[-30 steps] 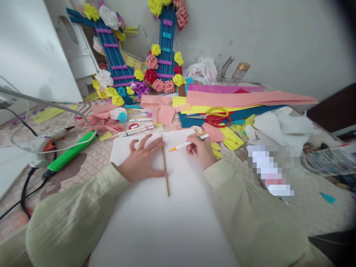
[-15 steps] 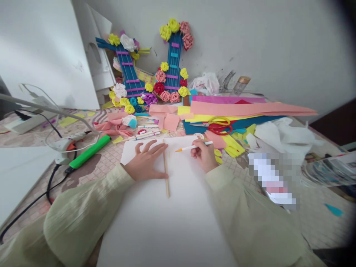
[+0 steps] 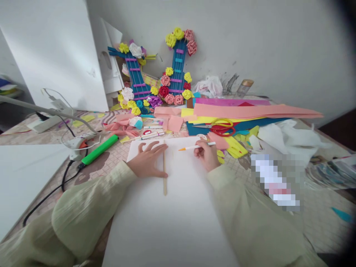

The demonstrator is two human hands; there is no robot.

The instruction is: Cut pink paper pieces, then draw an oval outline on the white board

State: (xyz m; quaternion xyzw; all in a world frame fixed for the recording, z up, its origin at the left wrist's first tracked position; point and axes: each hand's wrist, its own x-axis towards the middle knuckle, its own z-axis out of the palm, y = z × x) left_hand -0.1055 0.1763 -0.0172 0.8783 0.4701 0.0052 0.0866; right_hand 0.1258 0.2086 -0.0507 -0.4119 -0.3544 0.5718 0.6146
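My spread left hand (image 3: 148, 161) is touching a stick (image 3: 165, 186) on paper (image 3: 172, 230). Apart from it, my right hand (image 3: 207, 155) is gripping a pencil (image 3: 190, 147); scissors (image 3: 211, 127) are lying beyond.

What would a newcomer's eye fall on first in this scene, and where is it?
Probably the two blue guitar-like shapes, trimmed with bright flowers, at the back of the table. Nearer, on a big white sheet, the spread left hand touches a thin stick, while the right hand holds a white, orange-tipped pencil.
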